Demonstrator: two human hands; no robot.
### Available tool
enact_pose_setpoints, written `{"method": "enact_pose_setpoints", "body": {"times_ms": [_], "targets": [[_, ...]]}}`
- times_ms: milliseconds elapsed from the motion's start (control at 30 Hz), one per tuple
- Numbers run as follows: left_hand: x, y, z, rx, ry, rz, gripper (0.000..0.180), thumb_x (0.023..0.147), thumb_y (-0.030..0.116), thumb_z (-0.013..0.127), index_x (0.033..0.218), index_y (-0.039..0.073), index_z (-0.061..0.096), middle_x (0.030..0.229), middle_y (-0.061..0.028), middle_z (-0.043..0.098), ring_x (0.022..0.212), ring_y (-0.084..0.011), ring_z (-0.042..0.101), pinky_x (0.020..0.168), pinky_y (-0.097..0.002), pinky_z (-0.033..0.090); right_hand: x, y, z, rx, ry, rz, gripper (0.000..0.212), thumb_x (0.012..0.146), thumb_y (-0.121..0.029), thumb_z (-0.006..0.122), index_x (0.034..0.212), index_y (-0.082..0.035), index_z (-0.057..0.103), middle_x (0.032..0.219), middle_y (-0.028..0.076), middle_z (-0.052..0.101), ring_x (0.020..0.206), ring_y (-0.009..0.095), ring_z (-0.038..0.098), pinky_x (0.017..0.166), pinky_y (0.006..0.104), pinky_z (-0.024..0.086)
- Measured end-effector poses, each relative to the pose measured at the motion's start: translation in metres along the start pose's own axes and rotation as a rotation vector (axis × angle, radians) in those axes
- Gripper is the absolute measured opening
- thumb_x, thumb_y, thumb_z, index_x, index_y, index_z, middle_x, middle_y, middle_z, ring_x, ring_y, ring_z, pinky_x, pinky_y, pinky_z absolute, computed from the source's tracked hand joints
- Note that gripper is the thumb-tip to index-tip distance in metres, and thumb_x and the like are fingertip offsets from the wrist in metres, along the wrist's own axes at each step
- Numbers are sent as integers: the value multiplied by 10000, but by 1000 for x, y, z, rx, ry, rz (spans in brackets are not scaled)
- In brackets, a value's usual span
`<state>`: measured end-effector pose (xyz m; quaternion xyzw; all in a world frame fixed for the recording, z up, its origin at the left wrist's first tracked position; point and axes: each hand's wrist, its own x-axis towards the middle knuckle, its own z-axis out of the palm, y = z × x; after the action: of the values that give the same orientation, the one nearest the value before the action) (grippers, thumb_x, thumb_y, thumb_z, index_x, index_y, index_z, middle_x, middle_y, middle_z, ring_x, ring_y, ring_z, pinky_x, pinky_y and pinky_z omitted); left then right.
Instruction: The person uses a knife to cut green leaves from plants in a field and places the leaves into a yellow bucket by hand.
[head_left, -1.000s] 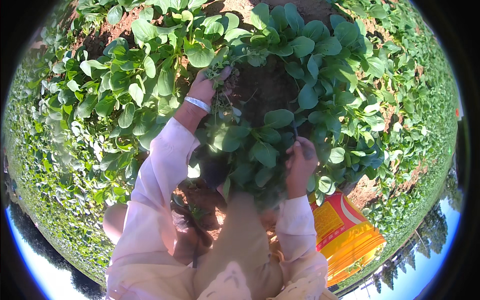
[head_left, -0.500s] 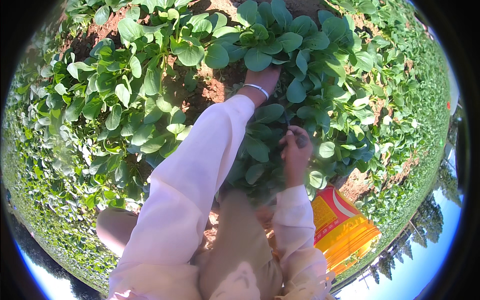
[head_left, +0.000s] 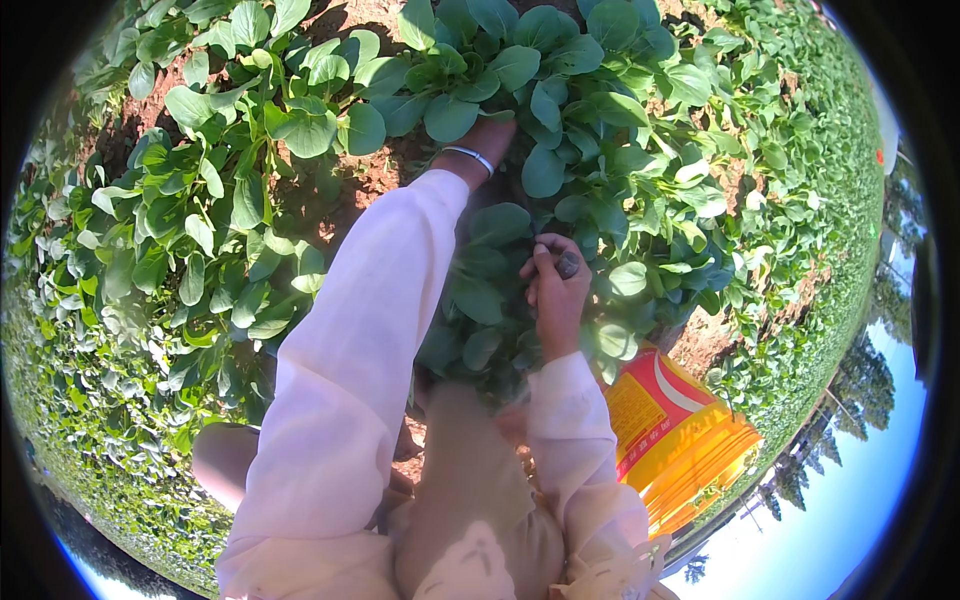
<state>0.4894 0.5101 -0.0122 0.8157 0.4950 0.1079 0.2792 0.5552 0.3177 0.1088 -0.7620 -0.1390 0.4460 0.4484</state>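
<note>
My left hand (head_left: pixel 488 143) reaches in under a leafy green plant (head_left: pixel 497 72) that looks like bok choy. A pale bracelet (head_left: pixel 468 154) circles that wrist, and leaves hide the fingers. Lower and to the right, my right hand (head_left: pixel 560 290) is closed around the handle of a small tool (head_left: pixel 568 265). Its rounded dark end shows at the fist, and a thin dark part points toward the base of the plants. Leaves and shade cover the rest, so its kind is unclear. Shaded leaves (head_left: pixel 480 290) stand between my two arms.
A yellow and red bucket (head_left: pixel 680 440) leans beside my right forearm. Dense rows of the same greens (head_left: pixel 200 220) spread on both sides, with reddish soil (head_left: pixel 375 180) between them. My knee (head_left: pixel 460 450) is bent below my arms.
The whole view has shifted, so plants and hands sit farther left. My left hand stays under the plant, and my right hand keeps its grip close to the stems.
</note>
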Motion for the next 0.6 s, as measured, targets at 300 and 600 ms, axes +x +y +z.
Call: {"method": "enact_pose_setpoints", "body": {"times_ms": [300, 600], "targets": [[-22, -30, -18, -134, 17, 30, 231, 837, 106, 619, 1055, 28, 624, 946, -166, 684, 868, -339, 662, 741, -435, 527, 4, -4, 5, 24, -42, -1, 95, 902, -58, 584, 985, -29, 620, 605, 37, 582, 381, 50, 386, 358, 208, 276], [-112, -33, -107, -1438, 169, -525, 212, 915, 148, 605, 1087, 26, 611, 971, -64, 659, 819, -163, 619, 680, -304, 521, 5, 2, -9, -2, -69, -37, 130, 901, -67, 589, 1018, -18, 617, 617, 52, 586, 373, 61, 376, 364, 212, 286]]}}
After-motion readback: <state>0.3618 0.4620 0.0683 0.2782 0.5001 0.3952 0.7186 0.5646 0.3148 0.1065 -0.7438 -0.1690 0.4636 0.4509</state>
